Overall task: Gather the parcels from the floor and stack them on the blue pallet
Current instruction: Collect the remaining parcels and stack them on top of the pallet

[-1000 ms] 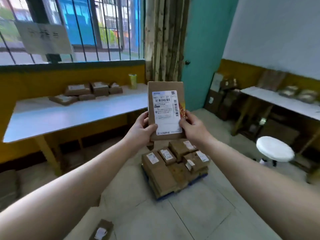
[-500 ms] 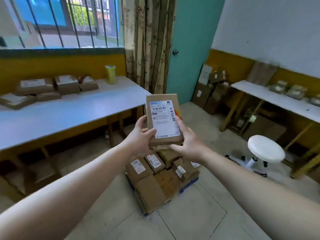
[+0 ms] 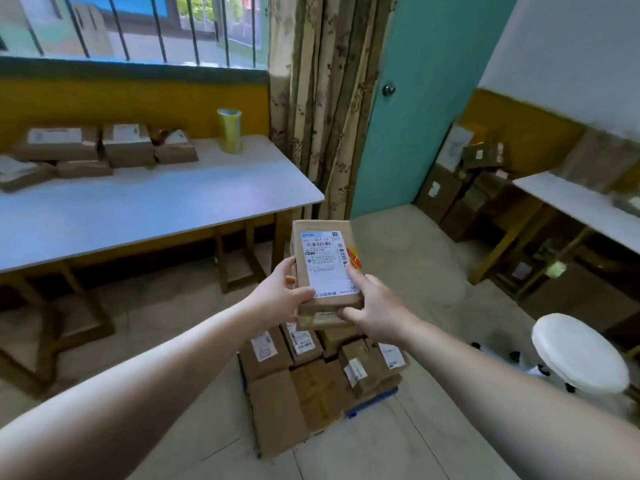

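Observation:
I hold a flat brown parcel (image 3: 323, 244) with a white shipping label out in front of me, label up. My left hand (image 3: 280, 292) grips its left edge and my right hand (image 3: 372, 306) grips its right lower corner; a second thin parcel (image 3: 322, 318) seems pressed under it. Directly below on the floor lies the blue pallet (image 3: 370, 403), only a thin blue edge showing. Several brown labelled parcels (image 3: 311, 382) cover the pallet in a low stack.
A long white table (image 3: 156, 202) with several parcels and a yellow-green roll (image 3: 229, 135) stands at the left. A white round stool (image 3: 578, 355) is at the right, with another table (image 3: 571, 199) and cardboard boxes (image 3: 460, 174) behind. A teal door and a curtain lie ahead.
The held parcel has come down from chest height and tilted flatter, now just over the stack. My view has moved closer to the pallet and turned slightly right.

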`<state>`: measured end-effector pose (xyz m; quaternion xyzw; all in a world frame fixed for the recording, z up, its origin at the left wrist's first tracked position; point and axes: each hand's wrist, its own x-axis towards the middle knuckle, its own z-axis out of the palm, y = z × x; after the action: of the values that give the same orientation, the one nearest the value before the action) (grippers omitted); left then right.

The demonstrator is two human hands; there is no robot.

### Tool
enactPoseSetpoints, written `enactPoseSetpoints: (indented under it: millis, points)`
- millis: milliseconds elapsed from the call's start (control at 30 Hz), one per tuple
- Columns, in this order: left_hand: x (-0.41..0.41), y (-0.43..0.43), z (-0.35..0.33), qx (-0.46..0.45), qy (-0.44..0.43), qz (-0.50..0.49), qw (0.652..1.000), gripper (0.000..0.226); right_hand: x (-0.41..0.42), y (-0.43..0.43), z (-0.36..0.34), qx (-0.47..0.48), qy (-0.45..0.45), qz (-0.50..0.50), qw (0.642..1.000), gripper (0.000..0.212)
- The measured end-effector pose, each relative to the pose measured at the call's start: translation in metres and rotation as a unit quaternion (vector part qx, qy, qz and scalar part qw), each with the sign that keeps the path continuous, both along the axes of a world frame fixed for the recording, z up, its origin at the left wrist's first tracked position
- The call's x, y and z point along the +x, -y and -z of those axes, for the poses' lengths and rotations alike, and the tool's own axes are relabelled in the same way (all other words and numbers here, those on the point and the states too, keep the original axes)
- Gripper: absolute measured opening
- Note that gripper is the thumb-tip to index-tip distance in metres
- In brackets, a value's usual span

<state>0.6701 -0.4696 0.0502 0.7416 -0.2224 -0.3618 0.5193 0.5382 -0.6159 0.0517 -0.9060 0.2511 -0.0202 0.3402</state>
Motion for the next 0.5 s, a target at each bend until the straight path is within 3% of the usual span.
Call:
enactPoseSetpoints:
  millis: [200, 500]
  points:
    - [-0.016, 0.075, 0.073, -0.005, -0.025, -0.113, 0.993, 0.075, 0.015, 0.099, 0.062, 0.03, -0.043, -0.096, 0.994, 0.088]
    - [-0.073, 0.161, 0.238, 0.101, -0.107, -0.201, 0.969, 0.075, -0.016, 0.185, 0.224, 0.066, -0.137, -0.159, 0.975, 0.082]
